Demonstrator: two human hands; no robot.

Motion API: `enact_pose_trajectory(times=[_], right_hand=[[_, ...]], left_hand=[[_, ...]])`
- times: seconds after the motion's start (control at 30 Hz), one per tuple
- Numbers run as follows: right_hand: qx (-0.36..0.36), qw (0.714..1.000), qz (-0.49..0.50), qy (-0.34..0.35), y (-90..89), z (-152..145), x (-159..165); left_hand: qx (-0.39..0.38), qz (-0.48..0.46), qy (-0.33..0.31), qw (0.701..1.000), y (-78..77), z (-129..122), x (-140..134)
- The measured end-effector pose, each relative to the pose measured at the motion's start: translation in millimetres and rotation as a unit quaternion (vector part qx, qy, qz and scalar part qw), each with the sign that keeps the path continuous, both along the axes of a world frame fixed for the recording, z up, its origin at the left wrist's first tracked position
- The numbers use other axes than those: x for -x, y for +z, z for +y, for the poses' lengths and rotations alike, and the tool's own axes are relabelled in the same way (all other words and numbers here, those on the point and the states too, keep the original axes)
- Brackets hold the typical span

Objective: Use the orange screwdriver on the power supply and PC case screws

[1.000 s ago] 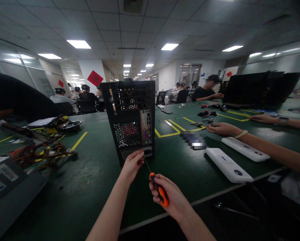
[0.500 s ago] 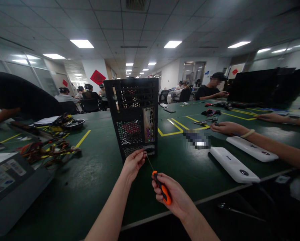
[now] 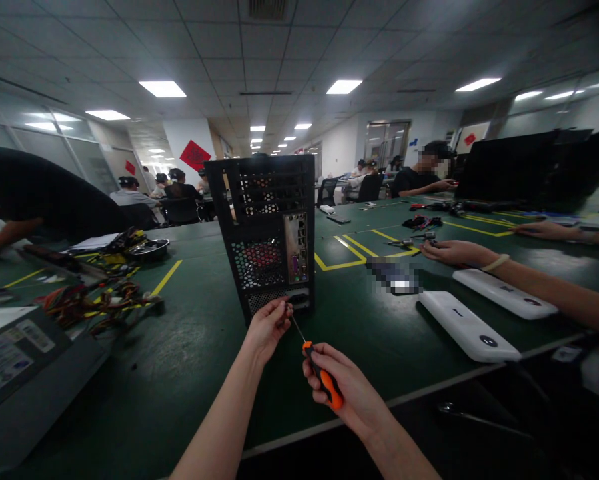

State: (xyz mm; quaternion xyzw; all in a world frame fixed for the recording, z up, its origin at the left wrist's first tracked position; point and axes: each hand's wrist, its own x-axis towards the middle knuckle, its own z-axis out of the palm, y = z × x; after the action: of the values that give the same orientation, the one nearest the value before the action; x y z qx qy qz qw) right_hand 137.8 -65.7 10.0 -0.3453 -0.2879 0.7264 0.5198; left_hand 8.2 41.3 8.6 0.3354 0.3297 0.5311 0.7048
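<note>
Green tabletop [image 3: 179,373], lit room [image 3: 340,148]: right fingers [image 3: 311,371] grip a screwdriver [image 3: 328,385], left fingers [image 3: 278,311] pinch at its tip.

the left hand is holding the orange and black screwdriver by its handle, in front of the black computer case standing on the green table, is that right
Not quite: the head view shows the right hand, not the left hand, holding the orange and black screwdriver by its handle, in front of the black computer case standing on the green table.

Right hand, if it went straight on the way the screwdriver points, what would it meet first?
Probably the left hand, by the far end of the screwdriver, with the computer case behind; depth is unclear.
</note>
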Motion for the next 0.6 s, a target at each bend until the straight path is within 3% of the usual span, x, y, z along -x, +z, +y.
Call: enact_pose_trajectory(times=[0.6], right_hand=[[0.011, 1.0, 0.001, 0.001, 0.1, 6.4, -0.4]], left_hand=[[0.045, -0.05, 0.007, 0.998, 0.9, -3.7, 0.2]])
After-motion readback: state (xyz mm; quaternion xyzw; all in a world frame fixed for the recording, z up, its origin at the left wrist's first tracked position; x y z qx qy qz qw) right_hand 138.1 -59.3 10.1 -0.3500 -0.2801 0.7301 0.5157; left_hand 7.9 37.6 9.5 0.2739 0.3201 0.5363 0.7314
